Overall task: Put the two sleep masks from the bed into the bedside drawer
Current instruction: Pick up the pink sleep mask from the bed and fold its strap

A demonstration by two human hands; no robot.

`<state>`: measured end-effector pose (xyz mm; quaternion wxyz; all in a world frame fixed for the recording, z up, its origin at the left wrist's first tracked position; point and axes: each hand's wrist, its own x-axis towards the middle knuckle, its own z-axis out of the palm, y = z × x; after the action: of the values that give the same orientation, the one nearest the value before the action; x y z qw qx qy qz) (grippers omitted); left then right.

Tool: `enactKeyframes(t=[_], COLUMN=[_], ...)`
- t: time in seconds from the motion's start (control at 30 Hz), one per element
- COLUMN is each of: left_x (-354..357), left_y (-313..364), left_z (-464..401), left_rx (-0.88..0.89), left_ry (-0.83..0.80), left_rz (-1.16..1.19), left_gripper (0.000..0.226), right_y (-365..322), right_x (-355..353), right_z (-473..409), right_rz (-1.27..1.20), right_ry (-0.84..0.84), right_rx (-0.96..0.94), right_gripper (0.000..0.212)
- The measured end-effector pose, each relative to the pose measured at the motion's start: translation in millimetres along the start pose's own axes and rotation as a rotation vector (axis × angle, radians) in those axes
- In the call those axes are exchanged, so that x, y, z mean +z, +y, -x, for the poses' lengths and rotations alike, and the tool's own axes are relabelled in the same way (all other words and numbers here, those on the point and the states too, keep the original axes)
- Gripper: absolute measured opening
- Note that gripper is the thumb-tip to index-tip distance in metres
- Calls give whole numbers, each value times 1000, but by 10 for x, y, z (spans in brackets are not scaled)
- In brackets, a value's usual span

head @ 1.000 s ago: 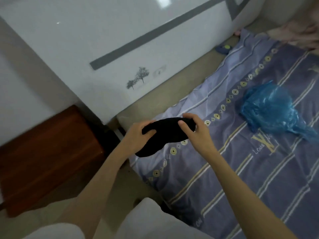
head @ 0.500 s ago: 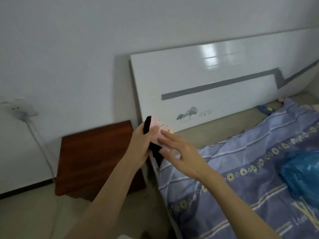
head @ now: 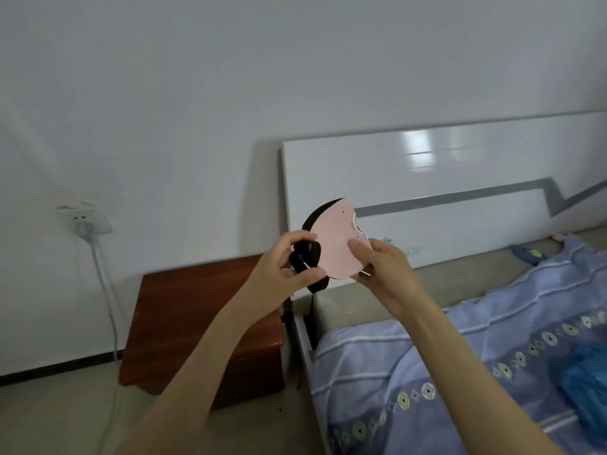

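I hold a pink sleep mask (head: 335,244) with a black back and black strap up in front of the headboard. My left hand (head: 289,261) pinches the bunched black strap (head: 307,256) at the mask's left end. My right hand (head: 384,267) grips the mask's right lower edge. Below and to the left stands the brown wooden bedside cabinet (head: 184,316), whose drawer front is not visible from here. A second mask cannot be made out apart from the one I hold.
The white headboard (head: 460,178) leans behind the bed. A purple striped sheet (head: 460,372) covers the mattress, with a blue plastic bag (head: 584,379) at the right edge. A wall socket (head: 85,221) with a cable hangs left of the cabinet.
My view has swung up from the bed toward the wall and cabinet. Both hands carried the mask off the sheet and turned its pink side toward me; my right hand has closed on it.
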<state>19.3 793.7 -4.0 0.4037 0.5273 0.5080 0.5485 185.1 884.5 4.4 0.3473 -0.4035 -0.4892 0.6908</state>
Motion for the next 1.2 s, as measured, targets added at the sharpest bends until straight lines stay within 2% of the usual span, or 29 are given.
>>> enactKeyframes(t=[0.07,0.13,0.2,0.33,0.43,0.5,0.6,0.7,0.77,0.83,0.9,1.07,1.2], left_x=[6,2,-20,-100,-105,-120,-207,-191,-147,-123,-99,-56,-50], left_y=[-24,-37,-10,35,45,72,69,34,28,28,63,102,51], left_z=[12,-1,-11,0,9,27,34,5,-30,-77,-104,-124,-143], left_rx=[-4,65,121,61,43,10,-39,-92,-135,-180,-233,-217,-199], left_ry=[7,130,187,64,49,85,117,141,178,221,263,199,253], left_rz=[-216,-366,-370,-294,-299,-189,181,618,784,706,492,169,32], left_gripper=[36,27,23,25,35,30,36,27,24,29,38,27,31], right_y=[-17,-11,2,31,51,36,28,81,117,146,170,158,154], right_x=[-41,-73,-132,-246,-256,-287,-355,-312,-251,-214,-188,-110,-97], right_z=[-23,-27,-40,-84,-102,-110,-120,-108,-84,-57,-31,20,32], right_rz=[-17,-7,-46,-204,-286,-362,-427,-309,-238,-182,-91,227,312], right_ry=[11,20,63,134,174,213,226,213,206,159,104,47,-14], right_rx=[8,10,19,91,126,125,116,49,-43,-116,-152,-240,-255], right_gripper=[13,13,13,3,6,7,11,12,6,7,10,14,16])
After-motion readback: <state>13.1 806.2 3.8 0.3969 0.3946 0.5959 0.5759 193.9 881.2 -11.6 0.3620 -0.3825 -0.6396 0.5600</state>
